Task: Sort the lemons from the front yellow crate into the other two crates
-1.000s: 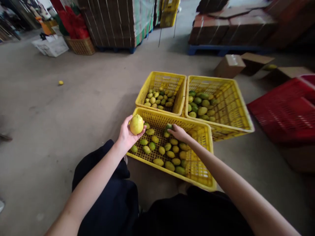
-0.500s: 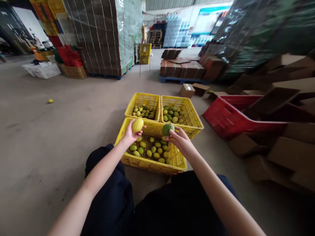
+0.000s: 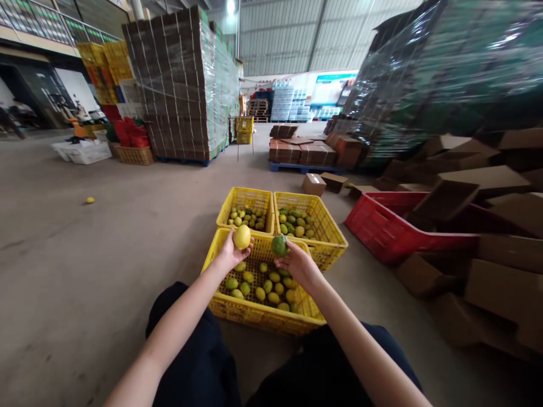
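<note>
I have a fruit in each hand, both up above the near end of the work. The fingers of my left hand [image 3: 231, 254] curl partway round a yellow fruit [image 3: 242, 237], cupping it from below and the side. The fingers of my right hand [image 3: 297, 262] are bent in, gripping a green fruit [image 3: 279, 246] at its right side with the thumb against it. The two fruits are near each other but apart, both above the near yellow crate [image 3: 267, 318].

As I judge it, I am partway through. The left back crate [image 3: 254, 198] has a pile of mostly yellowish fruit, and the right back crate [image 3: 328, 226] has a pile with more green in it; both have plenty of room above. The loose fruits [image 3: 274, 298] in the near crate lie spread out, with bare slatted bottom showing between them. Those, and the pair I hold, which are not set down in any crate, look like what is left to deal with. One stray fruit [image 3: 90, 200] lies on the floor [image 3: 63, 282], well apart to my left. The back crates are small and soft in my view, so I can't fairly count what's in them.
</note>
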{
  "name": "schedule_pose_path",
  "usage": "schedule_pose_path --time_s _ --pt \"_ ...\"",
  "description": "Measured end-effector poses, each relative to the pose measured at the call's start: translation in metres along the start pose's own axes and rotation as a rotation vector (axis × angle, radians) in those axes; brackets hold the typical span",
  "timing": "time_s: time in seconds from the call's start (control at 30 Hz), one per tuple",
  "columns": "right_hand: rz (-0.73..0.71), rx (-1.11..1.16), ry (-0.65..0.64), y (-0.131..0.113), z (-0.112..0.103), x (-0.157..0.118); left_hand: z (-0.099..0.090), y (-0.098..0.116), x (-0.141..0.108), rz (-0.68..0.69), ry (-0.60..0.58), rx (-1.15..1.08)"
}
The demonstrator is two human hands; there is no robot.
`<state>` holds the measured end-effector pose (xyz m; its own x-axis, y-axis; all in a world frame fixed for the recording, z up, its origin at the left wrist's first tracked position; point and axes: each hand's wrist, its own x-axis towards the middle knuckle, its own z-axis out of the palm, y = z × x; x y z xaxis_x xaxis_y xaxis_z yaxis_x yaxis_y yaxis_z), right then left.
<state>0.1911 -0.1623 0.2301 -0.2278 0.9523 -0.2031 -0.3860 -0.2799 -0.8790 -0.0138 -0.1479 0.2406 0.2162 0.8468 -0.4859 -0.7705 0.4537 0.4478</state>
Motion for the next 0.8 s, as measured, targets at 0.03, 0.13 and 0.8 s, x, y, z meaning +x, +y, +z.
schedule_pose_path --time_s 0.03,0.13,0.8 --pt "0.015 0.005 0.000 0.000 0.003 0.004 0.001 0.003 0.002 0.014 -0.012 0.010" --pt "0.060 0.038 -0.020 -0.007 0.015 0.013 0.006 0.013 0.009 0.099 -0.037 0.086" --pt "-0.100 0.052 0.141 -0.018 -0.001 0.050 0.023 -0.010 0.053 0.157 -0.122 -0.005"
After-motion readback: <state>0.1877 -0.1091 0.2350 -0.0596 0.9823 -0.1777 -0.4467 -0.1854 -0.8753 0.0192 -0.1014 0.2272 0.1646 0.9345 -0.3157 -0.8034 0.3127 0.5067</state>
